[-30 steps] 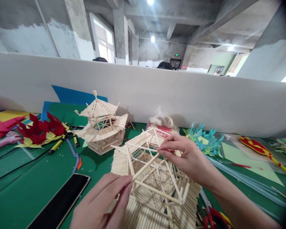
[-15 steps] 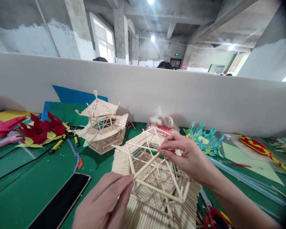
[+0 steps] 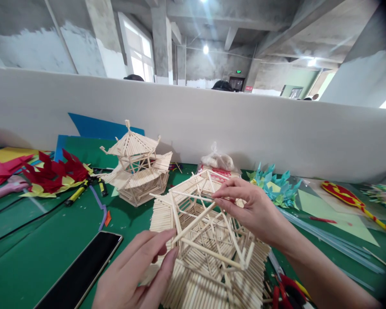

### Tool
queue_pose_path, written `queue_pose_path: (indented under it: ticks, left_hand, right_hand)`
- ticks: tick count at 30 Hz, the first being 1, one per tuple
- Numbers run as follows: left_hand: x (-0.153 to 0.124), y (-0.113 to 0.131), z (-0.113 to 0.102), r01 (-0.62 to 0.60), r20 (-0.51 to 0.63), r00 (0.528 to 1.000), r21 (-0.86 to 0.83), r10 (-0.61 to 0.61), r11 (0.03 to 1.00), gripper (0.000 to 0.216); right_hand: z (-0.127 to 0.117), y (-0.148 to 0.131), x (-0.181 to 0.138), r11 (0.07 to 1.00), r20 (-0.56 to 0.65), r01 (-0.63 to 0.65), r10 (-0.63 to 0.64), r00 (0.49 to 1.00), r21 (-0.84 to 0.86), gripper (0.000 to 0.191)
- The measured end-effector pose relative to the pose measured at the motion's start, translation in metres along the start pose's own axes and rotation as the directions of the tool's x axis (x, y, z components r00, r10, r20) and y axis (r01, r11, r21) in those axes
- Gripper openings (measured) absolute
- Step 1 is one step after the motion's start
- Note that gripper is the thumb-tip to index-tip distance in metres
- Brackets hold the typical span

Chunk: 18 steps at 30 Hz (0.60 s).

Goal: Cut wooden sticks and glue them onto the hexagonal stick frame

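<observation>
An unfinished stick-built pavilion model (image 3: 209, 253) stands in front of me on the green table (image 3: 35, 240). A long wooden stick (image 3: 193, 223) lies slanted across its open frame. My left hand (image 3: 138, 270) pinches the stick's lower end between thumb and fingers at the model's left edge. My right hand (image 3: 247, 208) pinches the upper end over the top of the frame.
A finished stick pavilion (image 3: 137, 165) stands behind on the left. A black phone (image 3: 80, 270) lies at the lower left. Red and yellow paper cutouts (image 3: 51, 174), teal paper shapes (image 3: 276, 184), a plastic bag (image 3: 217, 162) and red-handled scissors (image 3: 287, 292) surround the model. A white partition (image 3: 276, 133) backs the table.
The view has tipped slightly. My left fingers have shifted a little on the stick's lower end. Both hands keep their hold.
</observation>
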State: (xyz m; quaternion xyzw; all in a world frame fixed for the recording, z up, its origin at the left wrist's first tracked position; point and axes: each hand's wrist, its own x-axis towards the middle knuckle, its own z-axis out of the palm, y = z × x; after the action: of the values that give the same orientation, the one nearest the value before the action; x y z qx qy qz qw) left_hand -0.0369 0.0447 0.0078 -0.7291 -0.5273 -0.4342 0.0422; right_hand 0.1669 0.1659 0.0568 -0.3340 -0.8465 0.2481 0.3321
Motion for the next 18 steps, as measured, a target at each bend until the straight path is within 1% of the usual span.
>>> queue_pose_path:
  ticks: [4,9,12,16,18]
  left_hand:
    - [-0.0028,-0.0011,-0.0004,0.019,-0.025,0.999,0.014,-0.019,1.000,0.027]
    - [0.0012,0.0025,0.0004,0.042,-0.052,0.998,0.060,-0.039,0.997,0.022]
    - [0.0025,0.0036,0.0015,0.026,-0.061,0.998,0.063,-0.022,0.998,0.021]
    - [0.0012,0.0007,0.0023,0.016,-0.071,0.997,0.041,-0.013,0.999,0.022]
    - [0.0011,-0.0023,0.0024,-0.041,-0.062,0.997,0.061,0.045,0.997,0.022]
  right_hand:
    - [0.0010,0.0000,0.0008,1.000,-0.001,-0.009,0.009,1.000,0.006,0.014]
    - [-0.0001,-0.0003,0.0000,0.999,-0.010,0.005,-0.005,1.000,0.032,0.014]
    - [-0.0018,-0.0008,0.0002,0.999,-0.023,0.025,-0.024,0.999,0.030,0.013]
    - [-0.0034,-0.0015,0.0039,1.000,-0.026,0.019,-0.018,0.999,0.018,0.013]
    - [-0.0036,-0.0021,0.0058,1.000,-0.029,0.010,-0.009,1.000,0.008,0.013]
